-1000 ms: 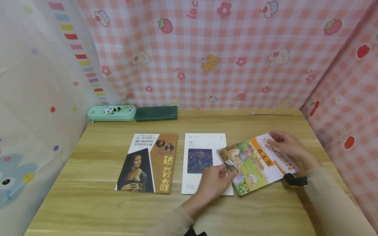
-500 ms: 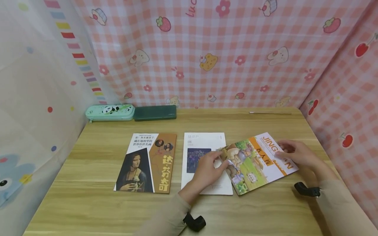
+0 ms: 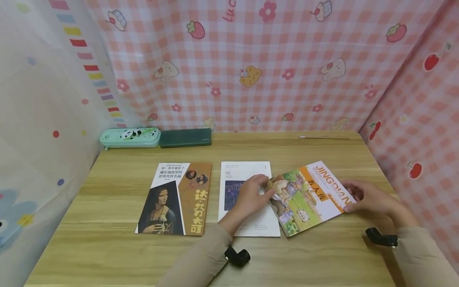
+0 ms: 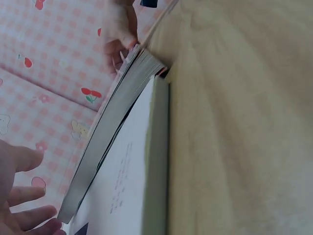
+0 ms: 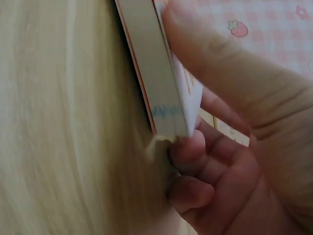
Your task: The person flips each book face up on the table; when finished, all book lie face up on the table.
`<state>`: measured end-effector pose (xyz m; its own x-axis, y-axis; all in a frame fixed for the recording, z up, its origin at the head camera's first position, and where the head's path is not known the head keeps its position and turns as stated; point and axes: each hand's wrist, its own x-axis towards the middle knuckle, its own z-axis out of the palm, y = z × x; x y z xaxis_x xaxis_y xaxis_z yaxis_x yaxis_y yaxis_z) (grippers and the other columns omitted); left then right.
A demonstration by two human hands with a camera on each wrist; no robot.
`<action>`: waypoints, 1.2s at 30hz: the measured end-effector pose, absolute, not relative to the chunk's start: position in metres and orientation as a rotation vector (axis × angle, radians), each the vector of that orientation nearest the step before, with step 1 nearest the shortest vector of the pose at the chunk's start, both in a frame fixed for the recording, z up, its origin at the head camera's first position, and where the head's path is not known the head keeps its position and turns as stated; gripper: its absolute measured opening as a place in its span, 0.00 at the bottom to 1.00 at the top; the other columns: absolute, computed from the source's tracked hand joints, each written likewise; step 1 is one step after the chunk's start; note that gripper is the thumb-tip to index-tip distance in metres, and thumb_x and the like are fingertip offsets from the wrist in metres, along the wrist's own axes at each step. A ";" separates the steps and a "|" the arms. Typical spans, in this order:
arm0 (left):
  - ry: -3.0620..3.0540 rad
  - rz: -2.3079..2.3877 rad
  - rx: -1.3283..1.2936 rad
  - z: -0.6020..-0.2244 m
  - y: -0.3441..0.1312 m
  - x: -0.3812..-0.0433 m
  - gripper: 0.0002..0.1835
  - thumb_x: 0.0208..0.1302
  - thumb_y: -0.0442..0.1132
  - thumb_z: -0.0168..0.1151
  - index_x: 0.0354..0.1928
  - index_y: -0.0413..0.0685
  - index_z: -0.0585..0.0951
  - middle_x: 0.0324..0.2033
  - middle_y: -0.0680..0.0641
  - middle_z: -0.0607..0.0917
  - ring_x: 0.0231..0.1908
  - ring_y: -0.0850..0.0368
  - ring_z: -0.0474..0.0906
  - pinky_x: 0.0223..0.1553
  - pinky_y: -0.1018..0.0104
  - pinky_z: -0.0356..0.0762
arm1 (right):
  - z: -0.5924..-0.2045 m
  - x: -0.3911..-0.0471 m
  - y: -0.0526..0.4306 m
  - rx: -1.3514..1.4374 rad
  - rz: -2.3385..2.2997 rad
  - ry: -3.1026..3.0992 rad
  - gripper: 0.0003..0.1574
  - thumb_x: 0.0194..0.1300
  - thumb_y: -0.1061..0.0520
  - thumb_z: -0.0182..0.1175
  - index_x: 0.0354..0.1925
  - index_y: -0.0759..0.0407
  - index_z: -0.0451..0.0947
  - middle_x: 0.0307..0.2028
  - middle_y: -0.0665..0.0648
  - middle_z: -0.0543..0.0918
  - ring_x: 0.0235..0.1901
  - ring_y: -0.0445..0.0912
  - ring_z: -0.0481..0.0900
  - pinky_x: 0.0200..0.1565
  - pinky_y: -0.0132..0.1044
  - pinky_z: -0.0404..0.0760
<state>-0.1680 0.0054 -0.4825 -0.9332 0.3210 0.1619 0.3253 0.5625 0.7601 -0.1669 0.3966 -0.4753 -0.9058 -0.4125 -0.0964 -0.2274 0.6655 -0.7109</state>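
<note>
A picture-covered book (image 3: 305, 197) with an orange stripe lies tilted at the right, its left corner overlapping a white book (image 3: 251, 219) with a dark picture. My right hand (image 3: 373, 201) grips its right corner, thumb on the near edge and fingers curled at the end; the right wrist view shows the page edges (image 5: 151, 73) between them. At the left corner is my left hand (image 3: 252, 199), thumb and fingers spread, fingertips by the edge. In the left wrist view, these fingers (image 4: 34, 218) look relaxed beside the thick page block (image 4: 107, 132).
Left of the white book lies a brown-and-white book (image 3: 172, 199) with a portrait. A mint panda pencil case (image 3: 130, 137) and a dark green case (image 3: 185, 137) stand at the back left. A thin stick (image 3: 324, 138) lies at the back right. Checked curtains (image 3: 251, 79) border the table.
My right hand has slid from the book's far right side down to its near right corner. My left hand has moved up along the left edge. The book has barely moved.
</note>
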 end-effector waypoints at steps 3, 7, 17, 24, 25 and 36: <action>-2.833 -1.363 -0.584 -0.481 0.005 -0.170 0.24 0.68 0.45 0.66 0.61 0.38 0.80 0.60 0.41 0.82 0.63 0.46 0.76 0.66 0.58 0.71 | -0.475 -0.165 0.399 -0.586 -1.059 2.637 0.47 0.47 0.62 0.81 0.61 0.73 0.70 0.37 0.54 0.78 0.31 0.39 0.72 0.30 0.30 0.71; -2.888 -1.365 -0.591 -0.480 0.004 -0.171 0.27 0.69 0.46 0.66 0.64 0.39 0.78 0.59 0.41 0.82 0.62 0.46 0.76 0.66 0.58 0.71 | -0.473 -0.164 0.401 -0.549 -1.032 2.660 0.44 0.50 0.61 0.80 0.60 0.73 0.72 0.37 0.55 0.78 0.32 0.39 0.72 0.31 0.30 0.72; -2.974 -1.357 -0.595 -0.480 0.007 -0.166 0.27 0.68 0.49 0.66 0.64 0.44 0.79 0.51 0.47 0.87 0.50 0.53 0.83 0.51 0.65 0.80 | -0.472 -0.173 0.404 -0.272 -0.871 2.796 0.32 0.59 0.50 0.75 0.54 0.69 0.78 0.32 0.51 0.80 0.31 0.37 0.73 0.34 0.28 0.73; -2.956 -1.435 -0.684 -0.482 0.010 -0.164 0.26 0.68 0.50 0.66 0.65 0.50 0.79 0.49 0.47 0.86 0.47 0.56 0.81 0.49 0.65 0.79 | -0.472 -0.182 0.391 -0.360 -1.075 2.699 0.31 0.72 0.62 0.61 0.65 0.78 0.65 0.37 0.60 0.85 0.34 0.39 0.81 0.34 0.31 0.81; -2.966 -1.451 -0.686 -0.482 0.010 -0.163 0.28 0.68 0.51 0.66 0.67 0.50 0.78 0.45 0.48 0.86 0.43 0.57 0.81 0.45 0.66 0.80 | -0.472 -0.184 0.389 -0.351 -1.097 2.689 0.30 0.74 0.62 0.58 0.66 0.79 0.63 0.39 0.62 0.85 0.34 0.39 0.81 0.34 0.32 0.82; -2.957 -1.592 -0.760 -0.482 0.017 -0.155 0.30 0.68 0.52 0.66 0.68 0.48 0.76 0.54 0.49 0.86 0.43 0.62 0.82 0.44 0.70 0.80 | -0.470 -0.202 0.363 -0.282 -0.896 2.792 0.41 0.75 0.49 0.59 0.69 0.77 0.59 0.41 0.65 0.82 0.37 0.51 0.79 0.37 0.38 0.79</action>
